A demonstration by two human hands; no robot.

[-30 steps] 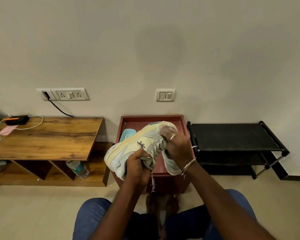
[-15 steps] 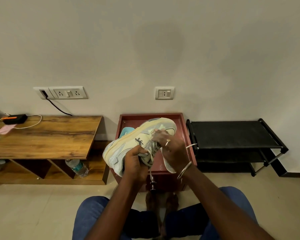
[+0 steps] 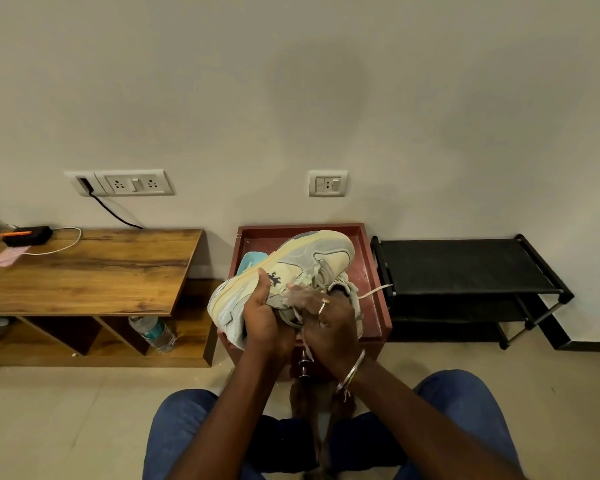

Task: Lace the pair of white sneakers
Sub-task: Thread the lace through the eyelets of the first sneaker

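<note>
I hold a white and cream sneaker (image 3: 312,254) tilted on its side above the red wooden box (image 3: 369,268), toe pointing up and right. My left hand (image 3: 262,317) grips the sneaker's heel and collar, thumb up along its side. My right hand (image 3: 326,317), blurred at the fingertips, pinches the white lace (image 3: 374,291) at the tongue; one lace end sticks out to the right and another hangs below my hands. A second shoe with a light blue insole (image 3: 252,263) lies in the box behind, mostly hidden.
A low wooden table (image 3: 94,271) stands left, with a black charger (image 3: 26,235) and a cable on it and a water bottle (image 3: 153,332) on its shelf. A black shoe rack (image 3: 465,268) stands right. My knees in blue jeans (image 3: 187,427) are below.
The sneaker has tipped and dropped slightly. My right hand moved from the toe side down to the tongue, close to my left hand, and a lace end now sticks out right.
</note>
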